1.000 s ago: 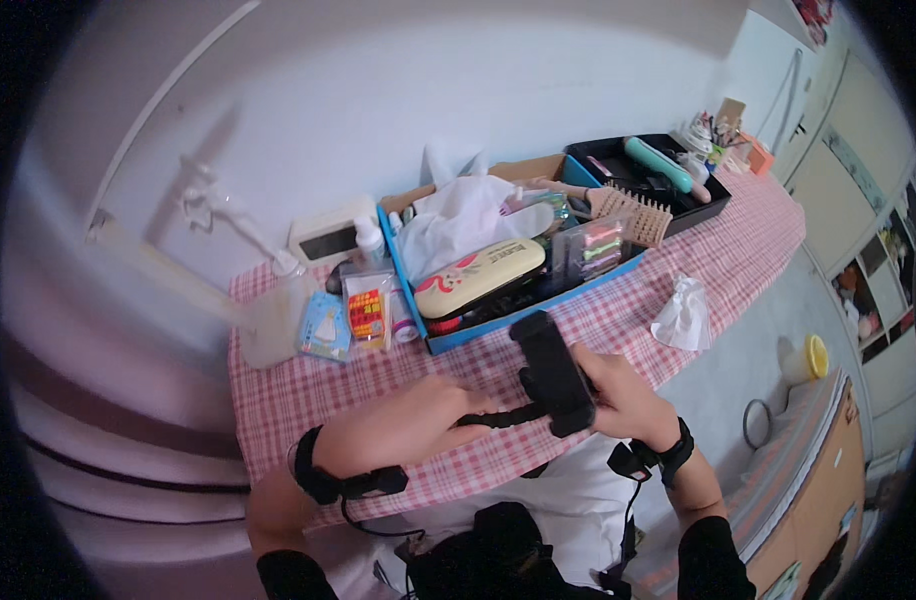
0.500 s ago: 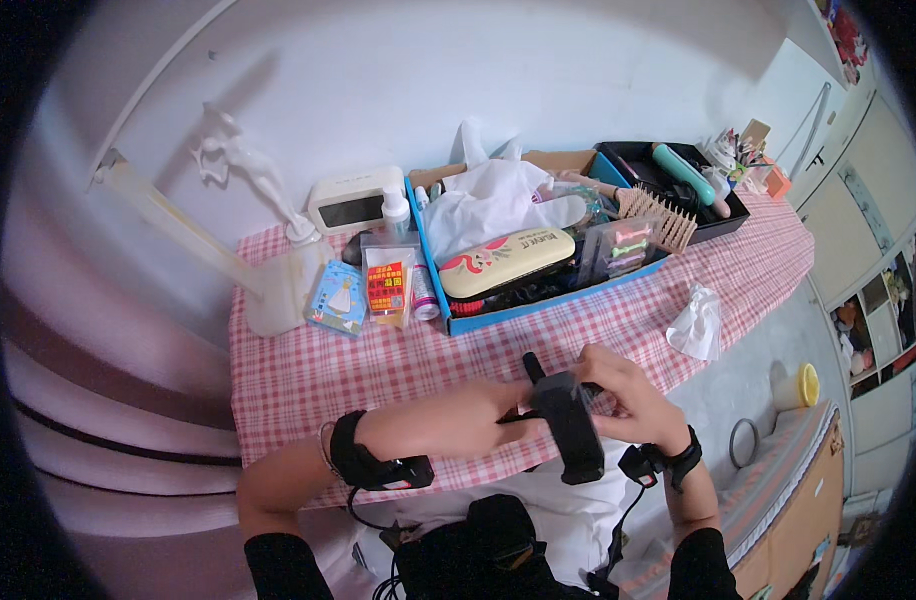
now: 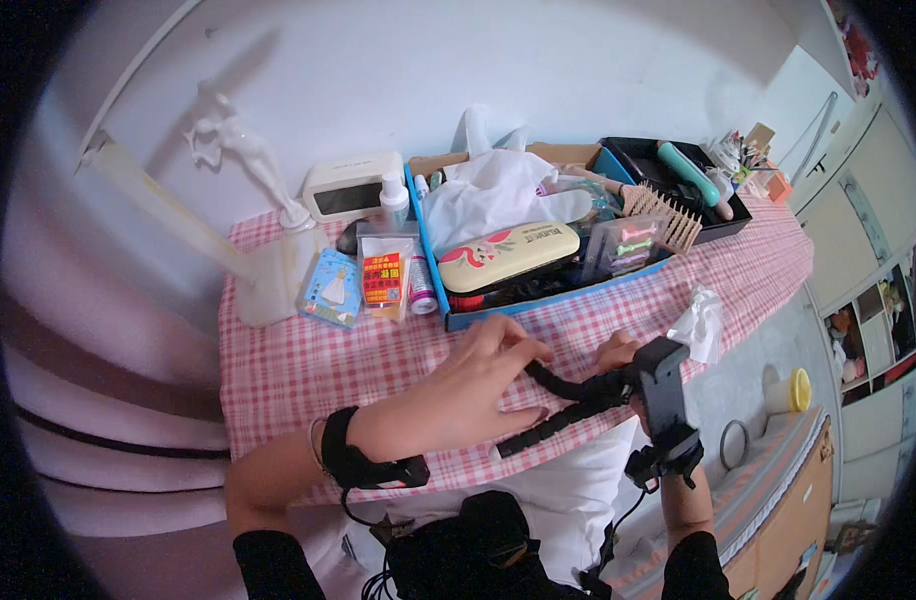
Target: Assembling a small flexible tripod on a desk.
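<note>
A black flexible-legged mini tripod with a blocky black head is held over the front of the table. Its bendy legs point left toward my left hand. That hand is open, thumb and fingers spread either side of the leg ends, and its fingertips come very near one leg. My right hand grips the tripod at its head end. Much of the right hand is hidden behind the black head, with only some fingers showing above the legs.
A blue box holds a cream case, white cloth and a hairbrush. Left of it lie a blue card pack, a small bag and a bottle. Crumpled tissue rests at right on the checked tablecloth.
The tripod has shifted right with my right hand, and its legs now point left, spread apart. My left hand has come off it and opened.
</note>
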### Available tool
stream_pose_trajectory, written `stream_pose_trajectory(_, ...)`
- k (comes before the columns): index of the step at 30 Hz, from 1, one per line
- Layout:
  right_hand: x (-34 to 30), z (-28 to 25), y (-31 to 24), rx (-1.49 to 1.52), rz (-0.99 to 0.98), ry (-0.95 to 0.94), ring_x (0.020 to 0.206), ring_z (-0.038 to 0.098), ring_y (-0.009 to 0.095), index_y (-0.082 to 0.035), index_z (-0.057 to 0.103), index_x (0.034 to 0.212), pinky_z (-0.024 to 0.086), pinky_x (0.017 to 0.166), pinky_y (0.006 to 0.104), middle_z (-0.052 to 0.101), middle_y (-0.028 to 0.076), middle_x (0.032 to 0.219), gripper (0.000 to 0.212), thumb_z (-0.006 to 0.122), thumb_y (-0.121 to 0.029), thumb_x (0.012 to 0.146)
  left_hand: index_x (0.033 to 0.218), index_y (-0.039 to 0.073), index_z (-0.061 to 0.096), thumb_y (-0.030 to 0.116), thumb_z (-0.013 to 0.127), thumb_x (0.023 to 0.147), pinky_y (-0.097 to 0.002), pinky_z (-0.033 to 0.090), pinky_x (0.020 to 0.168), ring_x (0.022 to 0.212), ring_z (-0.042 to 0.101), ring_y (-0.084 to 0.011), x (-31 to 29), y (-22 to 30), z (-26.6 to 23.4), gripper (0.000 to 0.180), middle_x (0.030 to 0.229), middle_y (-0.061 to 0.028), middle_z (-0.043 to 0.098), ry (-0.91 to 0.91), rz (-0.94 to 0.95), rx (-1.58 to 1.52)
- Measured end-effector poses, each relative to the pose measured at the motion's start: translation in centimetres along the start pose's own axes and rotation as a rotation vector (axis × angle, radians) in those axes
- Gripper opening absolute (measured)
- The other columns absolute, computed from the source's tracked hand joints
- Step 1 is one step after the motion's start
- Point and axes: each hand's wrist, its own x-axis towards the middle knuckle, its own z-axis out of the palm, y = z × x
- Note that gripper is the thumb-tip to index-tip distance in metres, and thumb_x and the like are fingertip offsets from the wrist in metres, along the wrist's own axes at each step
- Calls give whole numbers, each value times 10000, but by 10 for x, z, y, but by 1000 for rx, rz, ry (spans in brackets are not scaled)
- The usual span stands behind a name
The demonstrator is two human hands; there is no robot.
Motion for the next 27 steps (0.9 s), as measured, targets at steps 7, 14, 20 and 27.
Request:
stream_pose_trajectory(7,2,7,15,33,26,-45,915,490,217,13,527,1028,400,830,309,501,101,981,283,603,-155,814,1104,-19,542,268,607,869,-428,460,845,985,573,-359,6,0,-1,376,1040,-190,566,-364,9,-171)
stream_pose_trajectory(14,13,11,-1,-278,-165,-114,850,497,275,-19,541,984,419,765,340,496,112,924,316,684,-187,758,1106,5,544,264,557,892,-452,471,738,861,588,-371,5,4,6,336,977,-179,560,-371,62,-145)
stream_pose_trajectory(20,24,32,-35,-465,-115,-30,809,509,214,-31,544,967,432,687,331,501,79,899,480,806,-251,631,1008,-25,509,214,553,887,-463,469,728,842,578,-389,-1,3,9,272,946,-188,565,-314,46,-120)
stream_pose_trajectory(27,15,19,-17,-562,-35,-27,771,510,291,-10,497,931,452,668,374,482,125,861,474,769,-165,576,996,3,515,210,560,885,-441,438,816,926,555,-359,5,-4,3,240,954,-183,556,-204,45,113)
